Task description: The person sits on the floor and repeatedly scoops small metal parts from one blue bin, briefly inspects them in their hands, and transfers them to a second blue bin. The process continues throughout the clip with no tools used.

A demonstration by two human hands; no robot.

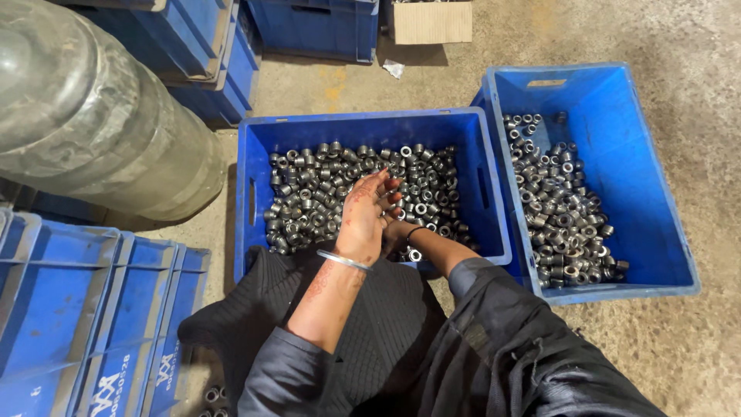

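Observation:
A blue plastic crate (pixel 363 122) in front of me holds several small dark metal rings (pixel 309 197). My left hand (pixel 363 216), with a metal bangle at the wrist, is raised edge-on over the crate's near side, palm turned away to the right. Its fingers are close together and slightly bent. My right hand (pixel 399 232) sits just behind it, low against the rings and mostly hidden; only its wrist with a thin dark band shows. Whether either hand holds rings cannot be seen.
A second blue crate (pixel 617 100) on the right holds more metal rings (pixel 563 212). Stacked blue crates (pixel 77 309) stand at my left, under a large grey wrapped cylinder (pixel 93 123). More blue crates (pixel 316 27) and a cardboard box (pixel 432 22) stand beyond on the concrete floor.

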